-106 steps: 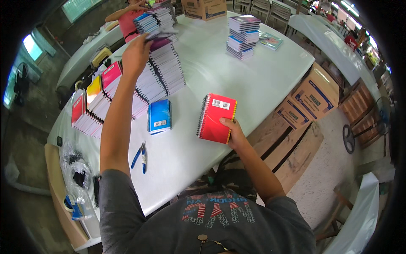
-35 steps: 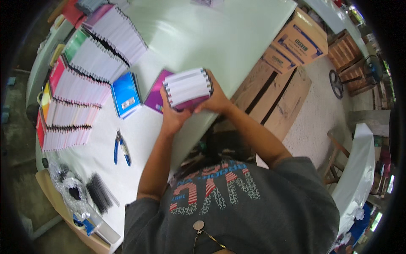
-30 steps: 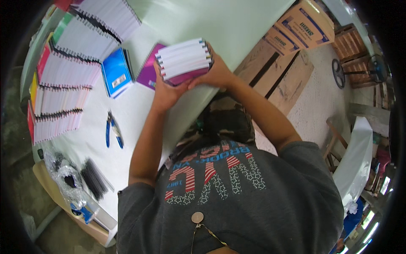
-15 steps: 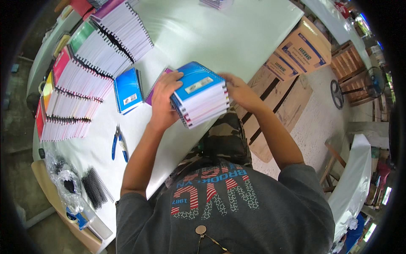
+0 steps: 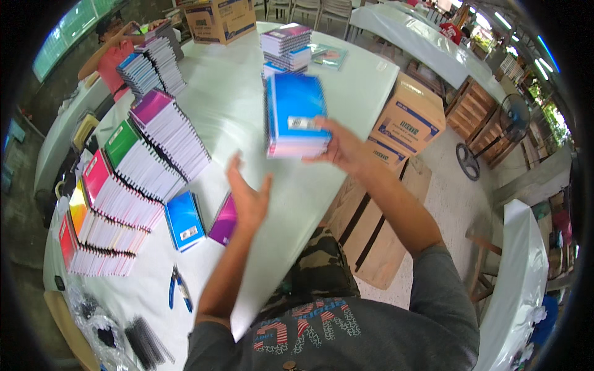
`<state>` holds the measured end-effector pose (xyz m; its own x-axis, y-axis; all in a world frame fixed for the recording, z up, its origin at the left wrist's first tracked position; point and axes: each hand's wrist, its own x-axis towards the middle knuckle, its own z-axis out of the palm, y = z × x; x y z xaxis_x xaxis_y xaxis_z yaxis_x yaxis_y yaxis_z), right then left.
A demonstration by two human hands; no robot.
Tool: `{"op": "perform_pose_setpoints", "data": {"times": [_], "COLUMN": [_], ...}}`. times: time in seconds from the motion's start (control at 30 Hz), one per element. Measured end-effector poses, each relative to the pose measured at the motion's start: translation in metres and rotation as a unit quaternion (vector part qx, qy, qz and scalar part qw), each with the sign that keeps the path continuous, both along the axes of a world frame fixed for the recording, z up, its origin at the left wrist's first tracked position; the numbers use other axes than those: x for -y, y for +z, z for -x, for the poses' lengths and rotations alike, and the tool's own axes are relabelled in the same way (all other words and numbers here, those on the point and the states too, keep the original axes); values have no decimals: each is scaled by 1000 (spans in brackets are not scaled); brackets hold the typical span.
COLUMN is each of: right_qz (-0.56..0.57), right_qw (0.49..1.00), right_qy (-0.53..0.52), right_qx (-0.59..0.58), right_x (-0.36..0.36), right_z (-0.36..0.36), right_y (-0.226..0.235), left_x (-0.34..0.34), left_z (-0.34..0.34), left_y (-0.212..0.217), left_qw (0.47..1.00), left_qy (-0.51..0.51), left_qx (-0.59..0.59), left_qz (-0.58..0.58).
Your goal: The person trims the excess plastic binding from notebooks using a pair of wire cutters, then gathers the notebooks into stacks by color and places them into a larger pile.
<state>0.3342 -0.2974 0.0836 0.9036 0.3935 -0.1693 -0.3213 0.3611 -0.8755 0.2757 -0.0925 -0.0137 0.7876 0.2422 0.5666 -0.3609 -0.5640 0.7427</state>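
Observation:
My right hand (image 5: 339, 147) holds a thick stack of spiral notebooks with a blue cover on top (image 5: 294, 116), raised above the white table (image 5: 241, 111). My left hand (image 5: 247, 196) is open with fingers spread, just below and left of the stack, touching nothing. Beneath it on the table lie a purple notebook (image 5: 224, 220) and a blue notebook (image 5: 184, 219). Fanned rows of notebooks with purple, green, pink, yellow and red covers (image 5: 133, 179) run along the table's left side.
Blue pliers (image 5: 179, 288) and black spiral bindings (image 5: 143, 339) lie near the front left. Another notebook pile (image 5: 286, 47) stands further back. A person in pink (image 5: 111, 46) works at the far left. Cardboard boxes (image 5: 408, 120), wooden pallets (image 5: 371, 229) and a fan (image 5: 498, 133) stand to the right.
The stack was gripped with both hands close to my body; now my right hand alone carries it forward over the table, and my left hand has let go and opened.

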Motion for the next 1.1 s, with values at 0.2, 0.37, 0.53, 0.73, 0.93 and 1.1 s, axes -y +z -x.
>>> {"op": "perform_pose_setpoints", "data": {"times": [0.2,0.37,0.53,0.73,0.93,1.1], "right_qz": [75,118,121,78,185,222], "right_qw": [989,985,979,992,969,949], "right_qy": [-60,-49,-74,-21,133,195], "right_qx": [109,113,149,98,-92,-113], "right_x": [16,30,26,21,28,18], "right_z": [-132,-228,-270,-233,-150,-119], "right_y": [77,115,127,73,-50,-90], "left_x": [59,52,51,46,38,34], "left_z": [11,12,5,-1,-12,-36], "left_y": [-51,-52,-47,-50,-54,-45], "left_qw": [976,968,963,962,875,732], "left_qy": [-157,-203,-216,-208,-176,-137], "left_qx": [-115,-148,-154,-173,-184,-235], "left_qz": [95,-2,-42,47,411,625]}}
